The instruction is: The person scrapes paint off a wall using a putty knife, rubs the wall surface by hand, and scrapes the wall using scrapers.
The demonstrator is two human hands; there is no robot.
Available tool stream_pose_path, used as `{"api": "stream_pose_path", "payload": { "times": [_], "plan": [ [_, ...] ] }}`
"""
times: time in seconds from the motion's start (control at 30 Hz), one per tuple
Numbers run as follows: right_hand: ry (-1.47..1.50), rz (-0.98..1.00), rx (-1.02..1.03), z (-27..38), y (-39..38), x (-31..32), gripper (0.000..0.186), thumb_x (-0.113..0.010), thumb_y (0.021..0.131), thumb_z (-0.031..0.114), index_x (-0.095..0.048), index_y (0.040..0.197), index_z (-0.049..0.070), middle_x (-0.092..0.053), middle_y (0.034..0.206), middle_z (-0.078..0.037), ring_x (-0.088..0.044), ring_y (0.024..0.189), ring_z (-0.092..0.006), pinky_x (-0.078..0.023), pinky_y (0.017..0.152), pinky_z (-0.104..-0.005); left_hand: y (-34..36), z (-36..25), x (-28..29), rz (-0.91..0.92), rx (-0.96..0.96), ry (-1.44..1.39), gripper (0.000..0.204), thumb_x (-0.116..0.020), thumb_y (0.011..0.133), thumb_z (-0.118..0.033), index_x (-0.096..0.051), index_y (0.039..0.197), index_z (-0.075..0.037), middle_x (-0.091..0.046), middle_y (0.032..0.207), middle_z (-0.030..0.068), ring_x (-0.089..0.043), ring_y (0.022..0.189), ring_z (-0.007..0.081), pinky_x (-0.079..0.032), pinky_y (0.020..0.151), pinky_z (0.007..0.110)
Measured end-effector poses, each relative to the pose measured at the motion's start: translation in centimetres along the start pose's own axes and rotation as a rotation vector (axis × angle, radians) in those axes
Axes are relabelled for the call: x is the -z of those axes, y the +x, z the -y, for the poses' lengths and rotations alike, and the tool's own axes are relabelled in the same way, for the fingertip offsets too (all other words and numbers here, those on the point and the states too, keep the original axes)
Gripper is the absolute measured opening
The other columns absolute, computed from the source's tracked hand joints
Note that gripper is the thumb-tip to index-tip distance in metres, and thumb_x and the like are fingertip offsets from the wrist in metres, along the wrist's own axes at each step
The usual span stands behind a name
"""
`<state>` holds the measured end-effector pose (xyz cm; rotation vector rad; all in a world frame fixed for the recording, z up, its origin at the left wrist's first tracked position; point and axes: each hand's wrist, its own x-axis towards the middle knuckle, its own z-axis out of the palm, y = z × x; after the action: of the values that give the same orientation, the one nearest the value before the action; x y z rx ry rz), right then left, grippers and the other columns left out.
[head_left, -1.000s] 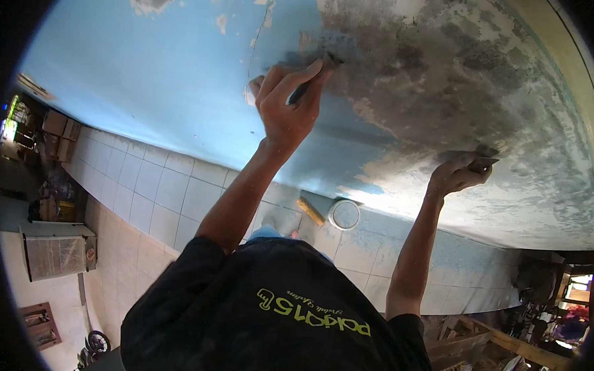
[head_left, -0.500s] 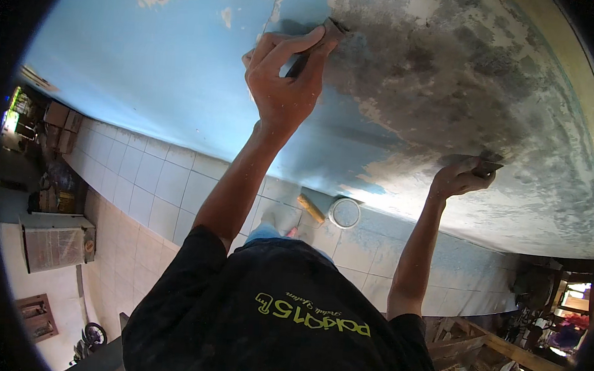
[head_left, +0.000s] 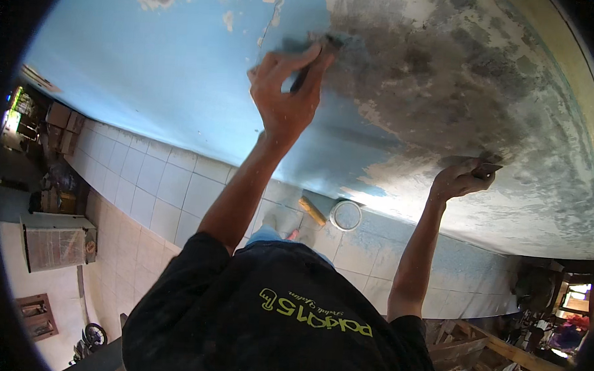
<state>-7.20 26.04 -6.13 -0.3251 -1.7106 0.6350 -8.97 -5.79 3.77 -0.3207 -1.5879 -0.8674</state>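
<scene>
My left hand is closed around the dark handle of a scraper, whose blurred blade meets the wall where light blue paint borders a stripped, mottled grey patch. Lower on the right, my right hand grips a second scraper. Its blade lies at or close to the grey surface; whether it touches cannot be made out. A crack and several chipped spots run through the paint above my left hand.
On the tiled floor by the wall's foot stand a round white bucket and a yellowish-brown cylinder. Stacked boxes and a grey cabinet are at the left. Wooden framing lies at the lower right.
My left hand has shifted a little down the wall with its scraper, which is now smeared by motion. My right hand has stayed almost still.
</scene>
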Motion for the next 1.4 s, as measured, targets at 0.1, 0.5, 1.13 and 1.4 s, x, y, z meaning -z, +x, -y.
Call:
{"api": "stream_pose_path", "payload": {
  "times": [0.1,0.5,1.13,1.4],
  "plan": [
    [0.018,0.007,0.012,-0.1,-0.4,-0.4,0.064,-0.041,0.095,0.044,-0.025,0.124,-0.010,-0.034,0.109,-0.021,-0.044,0.098,-0.0280,-0.042,0.079,-0.0410,0.5,-0.2,-0.6,-0.030,0.062,-0.009,0.018,-0.079,0.068,-0.010,-0.071,0.083,-0.015,-0.063,0.071,-0.0040,-0.055,0.062,0.0103,-0.032,0.065,0.029],
    [-0.003,0.003,0.007,-0.2,-0.3,-0.3,0.064,-0.039,0.095,0.042,-0.021,0.128,-0.010,-0.034,0.112,-0.022,-0.044,0.099,-0.0308,-0.040,0.080,-0.0441,1.5,-1.2,-1.5,0.023,-0.015,-0.011,0.016,-0.078,0.070,-0.016,-0.072,0.085,-0.016,-0.059,0.066,-0.0063,-0.049,0.060,0.0083,-0.025,0.066,0.031],
    [-0.008,0.034,0.009,-0.2,-0.2,-0.1,0.062,-0.040,0.095,0.043,-0.022,0.127,-0.007,-0.033,0.114,-0.024,-0.044,0.102,-0.0332,-0.040,0.084,-0.0430,-0.9,-2.4,-2.0,0.079,-0.014,-0.037,0.021,-0.080,0.066,-0.007,-0.071,0.085,-0.012,-0.065,0.072,-0.0003,-0.055,0.063,0.0121,-0.032,0.063,0.028],
    [0.048,0.044,-0.043,0.4,-0.2,0.5,0.062,-0.043,0.095,0.038,-0.022,0.127,-0.011,-0.033,0.117,-0.026,-0.043,0.106,-0.0340,-0.040,0.087,-0.0432,-2.3,-1.7,-1.1,0.090,-0.020,0.060,0.019,-0.079,0.068,-0.010,-0.072,0.085,-0.014,-0.064,0.071,-0.0024,-0.055,0.063,0.0107,-0.032,0.066,0.028]
  ]
}}
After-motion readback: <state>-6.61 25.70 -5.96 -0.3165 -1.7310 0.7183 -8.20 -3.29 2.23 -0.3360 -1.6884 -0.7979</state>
